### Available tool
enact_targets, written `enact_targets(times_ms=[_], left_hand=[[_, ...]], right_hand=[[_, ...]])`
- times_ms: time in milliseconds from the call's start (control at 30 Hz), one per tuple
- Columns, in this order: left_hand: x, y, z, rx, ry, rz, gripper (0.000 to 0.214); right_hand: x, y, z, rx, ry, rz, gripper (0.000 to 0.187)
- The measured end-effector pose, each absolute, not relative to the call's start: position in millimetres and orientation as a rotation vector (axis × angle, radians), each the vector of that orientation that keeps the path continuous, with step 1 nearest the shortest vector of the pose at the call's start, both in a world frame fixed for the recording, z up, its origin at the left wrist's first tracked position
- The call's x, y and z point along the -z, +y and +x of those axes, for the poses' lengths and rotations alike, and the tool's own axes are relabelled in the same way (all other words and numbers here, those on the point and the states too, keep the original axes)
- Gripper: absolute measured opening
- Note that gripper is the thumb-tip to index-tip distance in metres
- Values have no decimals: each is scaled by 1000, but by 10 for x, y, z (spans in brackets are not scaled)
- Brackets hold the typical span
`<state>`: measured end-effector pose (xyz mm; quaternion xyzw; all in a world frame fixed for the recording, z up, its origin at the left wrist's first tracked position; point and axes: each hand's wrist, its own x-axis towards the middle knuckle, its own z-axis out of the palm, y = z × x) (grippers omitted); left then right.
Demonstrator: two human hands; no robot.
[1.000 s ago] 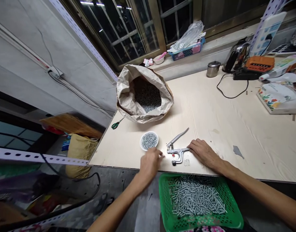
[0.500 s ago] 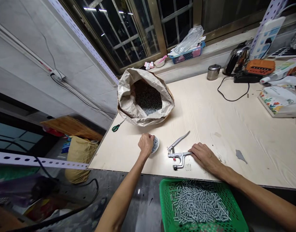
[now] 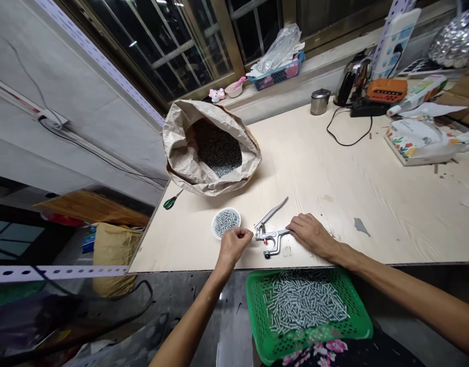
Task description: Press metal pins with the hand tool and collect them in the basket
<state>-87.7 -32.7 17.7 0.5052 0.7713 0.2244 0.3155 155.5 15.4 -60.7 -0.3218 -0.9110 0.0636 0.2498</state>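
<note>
A metal hand press (image 3: 268,232) lies on the pale table (image 3: 334,178) near its front edge, its upper handle raised. My right hand (image 3: 311,234) rests closed on the lower handle. My left hand (image 3: 235,243) is pinched shut just left of the press jaws; what it holds is too small to make out. A small white dish (image 3: 226,222) of silver metal pieces sits right behind my left hand. A green basket (image 3: 309,311) with many silver pieces sits below the table edge, in front of me.
A big open paper sack (image 3: 209,148) of dark metal pieces stands behind the dish. Green-handled scissors (image 3: 172,200) lie at the table's left edge. A kettle (image 3: 353,79), a tin (image 3: 320,101), a black cord (image 3: 345,135) and boxes (image 3: 416,140) are at the back right.
My left hand went from the table edge to the white dish, then came back towards the press jaws with its fingers pinched. My right hand stayed on the press handle.
</note>
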Motion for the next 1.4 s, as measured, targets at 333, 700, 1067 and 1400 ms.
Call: enact_targets(times_ms=[333,700,1067,1400], left_hand=[[47,-651,-559,-578,1954,1389,25],[135,-498,-625,-379,1885,1209,29],[44,-530,-583,-213,1793,930,28],[5,-552,-520,-242,1849,879,28]], right_hand=[[528,75,1582,122,-2497,-853,28],[575,91,1578,169,-2451,-811,26],[581,53,1565,-71,-2538,-862,25],[357,512,1666,-357,-2811,-768,92]])
